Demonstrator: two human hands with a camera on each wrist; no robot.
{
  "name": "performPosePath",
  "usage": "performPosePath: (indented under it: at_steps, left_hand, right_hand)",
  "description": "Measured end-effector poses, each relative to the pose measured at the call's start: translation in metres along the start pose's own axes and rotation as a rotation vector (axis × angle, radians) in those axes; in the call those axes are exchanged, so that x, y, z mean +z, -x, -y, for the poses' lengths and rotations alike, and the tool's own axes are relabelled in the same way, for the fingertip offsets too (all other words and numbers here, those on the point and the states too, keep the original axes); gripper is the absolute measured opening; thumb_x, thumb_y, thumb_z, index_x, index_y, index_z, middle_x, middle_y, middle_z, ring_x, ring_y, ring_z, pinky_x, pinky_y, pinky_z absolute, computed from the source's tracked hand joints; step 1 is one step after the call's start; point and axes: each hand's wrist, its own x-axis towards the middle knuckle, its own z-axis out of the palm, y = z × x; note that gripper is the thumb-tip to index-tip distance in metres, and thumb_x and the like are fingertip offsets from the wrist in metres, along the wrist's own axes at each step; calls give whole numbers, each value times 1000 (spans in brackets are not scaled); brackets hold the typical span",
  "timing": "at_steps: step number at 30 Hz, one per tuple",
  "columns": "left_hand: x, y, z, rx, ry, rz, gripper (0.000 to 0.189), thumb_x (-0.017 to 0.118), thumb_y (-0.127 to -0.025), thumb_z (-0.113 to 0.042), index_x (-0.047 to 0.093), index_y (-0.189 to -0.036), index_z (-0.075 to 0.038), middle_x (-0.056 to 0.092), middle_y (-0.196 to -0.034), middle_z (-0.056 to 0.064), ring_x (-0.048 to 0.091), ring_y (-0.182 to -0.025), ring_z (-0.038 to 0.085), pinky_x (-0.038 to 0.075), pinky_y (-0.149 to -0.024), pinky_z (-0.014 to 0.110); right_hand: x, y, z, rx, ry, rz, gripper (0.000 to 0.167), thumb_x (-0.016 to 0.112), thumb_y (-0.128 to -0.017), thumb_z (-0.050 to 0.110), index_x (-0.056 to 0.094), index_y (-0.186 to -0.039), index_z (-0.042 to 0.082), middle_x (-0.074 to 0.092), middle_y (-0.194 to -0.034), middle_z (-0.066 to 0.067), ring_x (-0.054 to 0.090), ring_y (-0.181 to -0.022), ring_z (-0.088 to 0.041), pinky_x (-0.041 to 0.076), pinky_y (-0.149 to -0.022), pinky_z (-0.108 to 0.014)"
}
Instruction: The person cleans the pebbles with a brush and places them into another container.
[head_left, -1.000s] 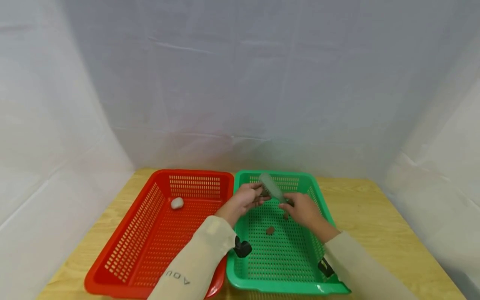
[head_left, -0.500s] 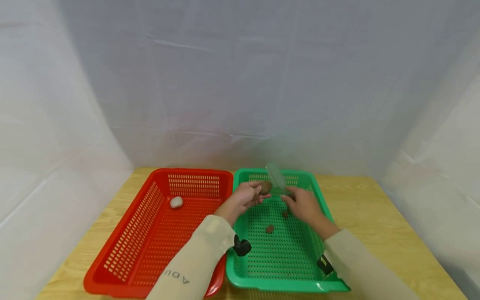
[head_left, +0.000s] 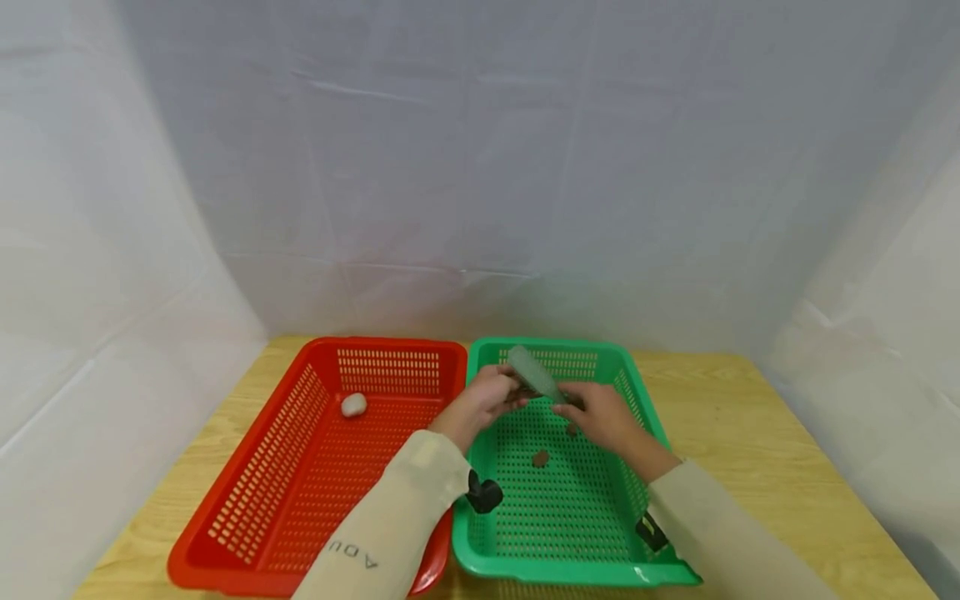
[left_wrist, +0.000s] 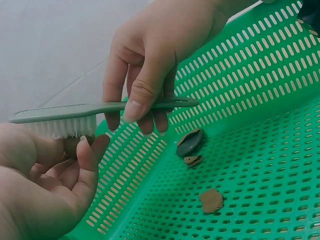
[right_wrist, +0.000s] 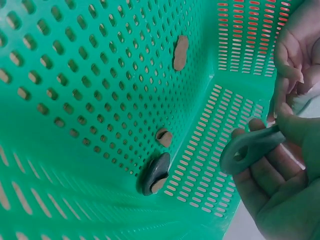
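Note:
Over the far end of the green basket [head_left: 525, 572], my right hand [head_left: 600, 414] pinches the grey-green handle of a scrub brush [left_wrist: 60, 114], thumb on top and fingers below. Its white bristles [left_wrist: 57, 127] face down onto a brown stone [left_wrist: 74, 146] that my left hand [head_left: 486, 395] holds from beneath. In the head view the brush head mostly hides this stone. The left fingers curl up around it in the left wrist view. A dark smooth stone [right_wrist: 157, 172] with a brown patch lies in the basket, beside small flat brown pieces [right_wrist: 180, 53].
A red basket [head_left: 225, 575] stands directly left of the green one, with a whitish stone [head_left: 354, 405] at its far left corner. Both baskets rest on a wooden table [head_left: 757, 450]. White sheeting [head_left: 480, 167] hangs behind and at both sides.
The brush was on the brown stone, then lifted up and right, uncovering it; now it is back down over the stone. The left hand has barely moved.

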Motion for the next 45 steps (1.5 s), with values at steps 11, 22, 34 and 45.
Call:
performPosePath:
  at_steps: [11, 22, 34, 45]
  left_hand:
    - [-3, 4, -2, -11, -29, 77, 41, 46, -104, -10, 46, -144, -5, 59, -131, 21, 67, -99, 20, 47, -63, 18]
    - [-3, 3, -7, -45, 3, 64, 46, 45, -104, -8, 37, -149, -3, 44, -145, 20, 67, -96, 17, 45, -61, 20]
    - [-4, 2, -4, -57, 27, 75, 45, 45, -104, -10, 38, -148, -3, 52, -139, 21, 67, -103, 21, 47, -59, 16]
    - [-1, 2, -3, -27, 4, 33, 35, 46, -102, -2, 52, -136, 1, 64, -121, 20, 64, -83, 13, 49, -65, 21]
  right_hand:
    - [-2, 1, 1, 89, 67, -39, 19, 67, -93, 14, 71, -107, 3, 69, -77, -4, 49, -51, -9, 40, -49, -28]
    - [-8, -1, 4, 266, 53, -93, 25, 54, -100, 16, 65, -106, -6, 57, -69, -6, 50, -56, -15, 41, -50, -30]
    - [-2, 0, 5, 133, 62, 9, 22, 60, -95, 8, 63, -112, -6, 67, -83, -9, 57, -64, -13, 46, -56, -31]
    - [-1, 1, 5, 49, 10, 5, 30, 65, -93, 8, 62, -122, -1, 70, -91, -11, 64, -64, -16, 51, -61, -32]
